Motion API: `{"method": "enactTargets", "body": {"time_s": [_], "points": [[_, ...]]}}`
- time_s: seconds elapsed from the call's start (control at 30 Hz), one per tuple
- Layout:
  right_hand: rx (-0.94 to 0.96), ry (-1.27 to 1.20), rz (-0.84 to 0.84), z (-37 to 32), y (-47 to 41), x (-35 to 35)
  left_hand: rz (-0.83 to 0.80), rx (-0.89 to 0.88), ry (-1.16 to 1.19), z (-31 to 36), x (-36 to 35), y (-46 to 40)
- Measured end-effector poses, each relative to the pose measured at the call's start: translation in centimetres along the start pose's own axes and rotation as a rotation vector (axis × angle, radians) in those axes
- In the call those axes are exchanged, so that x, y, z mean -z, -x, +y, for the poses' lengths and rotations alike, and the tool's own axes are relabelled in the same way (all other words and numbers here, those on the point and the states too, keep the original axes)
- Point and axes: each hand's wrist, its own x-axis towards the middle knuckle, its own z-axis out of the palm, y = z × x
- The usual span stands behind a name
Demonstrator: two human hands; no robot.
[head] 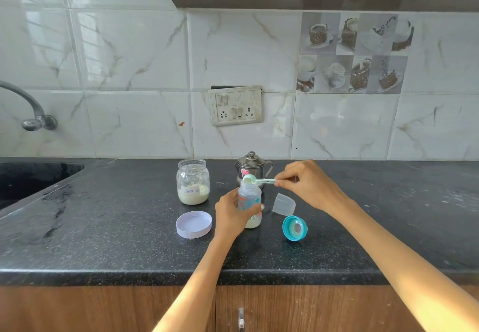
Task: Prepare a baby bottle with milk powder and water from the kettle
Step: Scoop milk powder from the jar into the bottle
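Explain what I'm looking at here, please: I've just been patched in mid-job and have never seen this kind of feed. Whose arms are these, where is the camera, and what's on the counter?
There is no machine: these are a person's two bare arms, filmed by one wide-angle camera worn on their head, looking forward and down at a black counter.

The left hand holds the baby bottle upright; some pale powder sits at its bottom. The right hand pinches the handle of a small scoop, whose bowl is over the bottle's open mouth with powder in it.

Behind the bottle stands a steel kettle with its lid on. Left of it is an open glass jar labelled Formula, part full. Its pale lid lies in front of it. Right of the bottle lie a clear cap and the teal teat ring.
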Motion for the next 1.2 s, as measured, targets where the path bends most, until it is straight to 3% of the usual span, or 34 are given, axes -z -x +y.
{"method": "enactTargets", "body": {"time_s": [0.3, 0.63, 0.87, 1.03, 1.2], "points": [[-0.409, -0.369, -0.114, 1.1, -0.8, -0.5, 0.010, -0.004, -0.004, 0.1, 0.0, 0.2], [-0.713, -0.757, -0.148, 1.4, -0.5, -1.8, 0.008, -0.008, 0.016, 0.3, 0.0, 0.6], [-0.751, -0.937, -0.096, 1.1, -0.7, -1.6, 0.019, 0.019, 0.006, 0.2, 0.4, 0.3], [-0.705, -1.059, 0.023, -1.7, -2.3, -0.9, 0.029, -0.010, 0.170, 1.1, 3.1, 0.6], [-0.707, -1.169, 0.171, -8.0, -5.2, -3.3, 0.149, -0.053, 0.345, 3.0, 6.4, 0.6]]}}
